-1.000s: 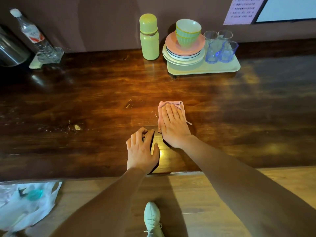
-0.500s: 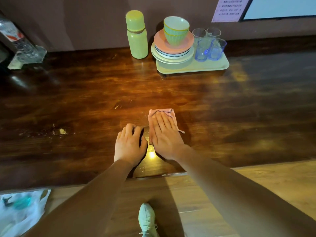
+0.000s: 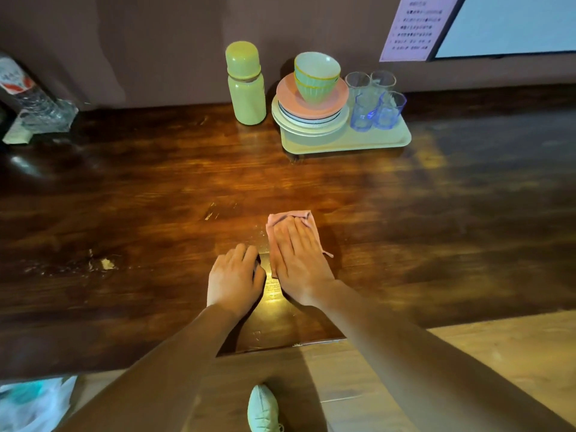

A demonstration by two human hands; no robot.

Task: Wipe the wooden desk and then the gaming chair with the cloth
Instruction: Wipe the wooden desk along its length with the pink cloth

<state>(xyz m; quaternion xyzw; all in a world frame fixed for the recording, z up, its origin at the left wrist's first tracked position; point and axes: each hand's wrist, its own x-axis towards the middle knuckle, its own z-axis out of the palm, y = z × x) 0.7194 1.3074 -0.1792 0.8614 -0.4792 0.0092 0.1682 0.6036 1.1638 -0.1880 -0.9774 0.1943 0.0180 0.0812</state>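
Small pink folded cloth (image 3: pixel 291 216) pressed flat on the dark glossy wooden counter (image 3: pixel 124 198), at the centre of the frame.

The cloth is covered by the right hand (image 3: pixel 300 266), whose fingers (image 3: pixel 294 233) are laid straight and close together on it, with nothing gripped. Just to its left, the left hand (image 3: pixel 233 279) is rested on the counter, its fingers loosely bent and nothing held. At upper centre, a pale green lidded flask (image 3: pixel 246 88) is stood beside a cream rectangular tray (image 3: pixel 374 140) loaded with stacked plates (image 3: pixel 311 116), green bowls (image 3: pixel 316 73) and clear glasses (image 3: pixel 374 98).
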